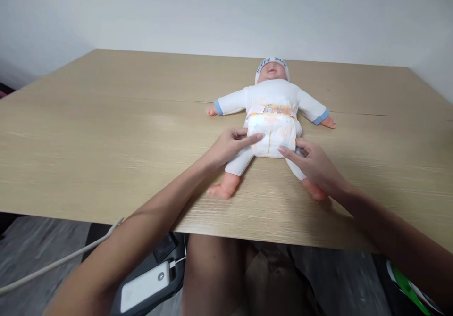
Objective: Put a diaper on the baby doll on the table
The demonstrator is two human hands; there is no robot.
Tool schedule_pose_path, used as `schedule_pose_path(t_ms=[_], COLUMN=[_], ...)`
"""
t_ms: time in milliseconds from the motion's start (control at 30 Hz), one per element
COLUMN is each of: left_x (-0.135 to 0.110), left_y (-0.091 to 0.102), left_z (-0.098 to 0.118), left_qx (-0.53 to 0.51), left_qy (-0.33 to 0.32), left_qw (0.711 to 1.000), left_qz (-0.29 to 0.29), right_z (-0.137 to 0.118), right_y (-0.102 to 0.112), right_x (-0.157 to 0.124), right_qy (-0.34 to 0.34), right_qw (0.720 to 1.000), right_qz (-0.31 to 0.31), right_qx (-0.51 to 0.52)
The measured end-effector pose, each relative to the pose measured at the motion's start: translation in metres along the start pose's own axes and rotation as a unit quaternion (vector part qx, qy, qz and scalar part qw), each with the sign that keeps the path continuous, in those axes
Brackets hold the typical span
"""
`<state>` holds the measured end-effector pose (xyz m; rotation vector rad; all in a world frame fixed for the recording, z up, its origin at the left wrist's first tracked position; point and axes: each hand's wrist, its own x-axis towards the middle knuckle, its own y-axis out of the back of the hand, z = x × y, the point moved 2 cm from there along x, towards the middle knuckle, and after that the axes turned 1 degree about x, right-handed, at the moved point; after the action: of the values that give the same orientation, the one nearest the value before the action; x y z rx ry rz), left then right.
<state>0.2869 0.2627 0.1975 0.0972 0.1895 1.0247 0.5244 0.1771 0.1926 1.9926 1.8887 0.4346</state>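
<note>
A baby doll (272,89) lies on its back on the wooden table, arms and legs spread, its head toward the wall. It wears a white suit with blue cuffs and a white cap with blue lettering. Around its hips is a white diaper (271,132) with an orange printed band at the waist. My left hand (235,144) pinches the diaper's left edge, thumb on top and fingers curled at the side. My right hand (311,158) grips the opposite edge near the leg opening in the same way. Some fingertips are hidden behind the diaper.
The light wooden table (106,141) reaches back to a pale wall. Below its front edge, a white power bank (145,287) with a cable rests on a dark surface. A pale cord (63,259) runs at lower left. Something green and white (406,285) shows at lower right.
</note>
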Motion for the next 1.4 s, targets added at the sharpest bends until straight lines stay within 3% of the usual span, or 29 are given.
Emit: schedule_pose_path(t_ms=[400, 700, 867, 1267, 1400], left_x=[-0.007, -0.011, -0.011, -0.005, -0.004], left_y=[-0.002, -0.006, -0.005, 0.004, 0.005], left_z=[-0.002, 0.003, 0.000, -0.010, -0.010], left_qx=[-0.030, -0.044, -0.085, -0.131, -0.128], left_qy=[0.044, 0.034, 0.031, -0.004, -0.013], left_qw=[0.998, 0.998, 0.996, 0.990, 0.990], left_qz=[-0.014, 0.001, -0.004, -0.059, -0.062], right_z=[-0.004, 0.001, 0.000, 0.001, 0.003], right_y=[-0.003, -0.003, 0.000, 0.005, 0.002], right_x=[-0.002, 0.002, 0.002, -0.003, 0.000], right_qy=[0.032, -0.026, -0.050, -0.022, 0.017], right_qw=[0.998, 0.997, 0.994, 0.999, 0.995], right_qz=[0.019, -0.010, -0.020, 0.007, -0.011], right_qx=[-0.050, 0.077, 0.095, 0.038, 0.095])
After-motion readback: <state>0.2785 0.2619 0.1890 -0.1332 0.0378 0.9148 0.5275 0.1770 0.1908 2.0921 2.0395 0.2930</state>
